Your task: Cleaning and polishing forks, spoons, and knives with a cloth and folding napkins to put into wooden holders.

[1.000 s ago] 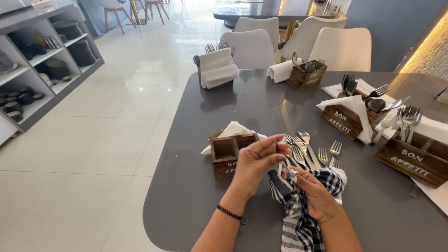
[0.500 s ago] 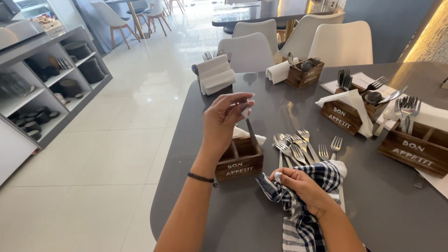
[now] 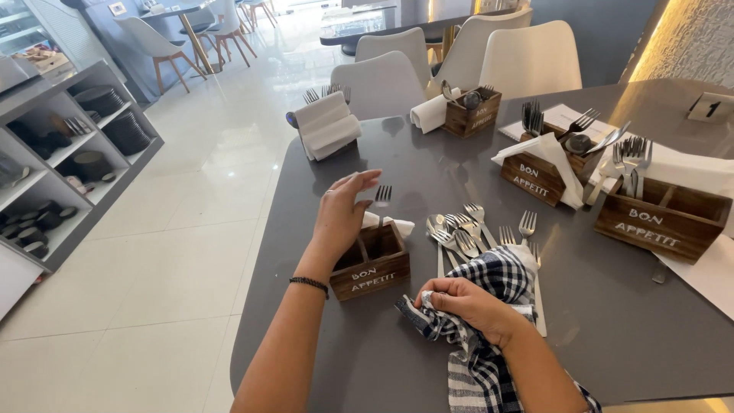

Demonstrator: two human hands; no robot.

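Table: the dark grey table (image 3: 428, 367) carries everything; I work near its left edge.
Cloth: my blue-and-white checked cloth (image 3: 489, 321) lies bunched near the table's front edge, partly over loose forks.
Far caddies: several more wooden caddies (image 3: 659, 218) with cutlery and napkins stand toward the right and back edges.
Near caddy: a small wooden caddy (image 3: 372, 264) stands just beside the left edge, a white napkin behind it.
Right hand: my right hand (image 3: 468, 300) is closed, gripping the cloth.
Left hand: my left hand (image 3: 344, 214) hovers over the near caddy with a fork (image 3: 382, 193) at its fingertips; I cannot tell how firmly.
Loose forks: forks (image 3: 468, 229) lie just right of the near caddy.
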